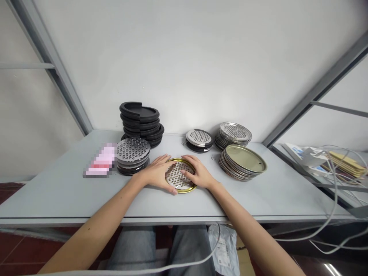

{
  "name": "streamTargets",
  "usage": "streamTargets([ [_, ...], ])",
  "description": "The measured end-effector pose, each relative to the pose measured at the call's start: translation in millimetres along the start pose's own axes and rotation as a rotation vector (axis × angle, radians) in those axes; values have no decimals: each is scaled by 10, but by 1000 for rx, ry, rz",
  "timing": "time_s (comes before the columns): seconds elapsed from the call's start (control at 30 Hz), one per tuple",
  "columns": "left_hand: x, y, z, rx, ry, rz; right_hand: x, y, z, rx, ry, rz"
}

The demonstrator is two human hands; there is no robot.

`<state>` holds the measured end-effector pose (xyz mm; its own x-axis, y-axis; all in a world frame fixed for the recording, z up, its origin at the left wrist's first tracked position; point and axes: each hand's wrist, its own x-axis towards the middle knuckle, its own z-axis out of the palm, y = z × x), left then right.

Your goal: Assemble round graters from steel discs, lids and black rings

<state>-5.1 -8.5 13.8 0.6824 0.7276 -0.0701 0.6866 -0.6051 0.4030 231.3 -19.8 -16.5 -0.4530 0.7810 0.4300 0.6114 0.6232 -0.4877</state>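
A round perforated metal grater disc point(178, 181) with a gold-coloured rim lies flat on the grey table between my hands. My left hand point(157, 174) curves around its left side, with the thumb at the near edge and the fingers at the far edge. On the opposite side, my right hand point(199, 173) grips the rim, its thumb resting over the perforated face. Just left of my left hand is a stack of silver perforated discs point(132, 150). To the right of my right hand stands a stack of round metal lids point(244, 159), olive-gold on top.
Black ring-shaped bases point(140, 119) are piled at the back left. A black-based grater point(199, 137) and a stack of rimmed perforated discs point(235, 132) sit at the back. A blurred pink item point(102, 159) lies left. White cables point(335, 191) hang at the right.
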Motion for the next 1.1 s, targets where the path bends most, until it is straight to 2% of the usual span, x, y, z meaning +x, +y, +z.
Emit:
streamTargets([
  [0.3,19,-11,7,12,-14,9,-4,-9,24,-14,-36,-44],
  [0.57,46,-32,-3,15,-42,3,14,-32,9,-4,-63,-33],
  [1.1,36,-21,-14,11,-25,5,45,-54,-36,28,-56,4],
])
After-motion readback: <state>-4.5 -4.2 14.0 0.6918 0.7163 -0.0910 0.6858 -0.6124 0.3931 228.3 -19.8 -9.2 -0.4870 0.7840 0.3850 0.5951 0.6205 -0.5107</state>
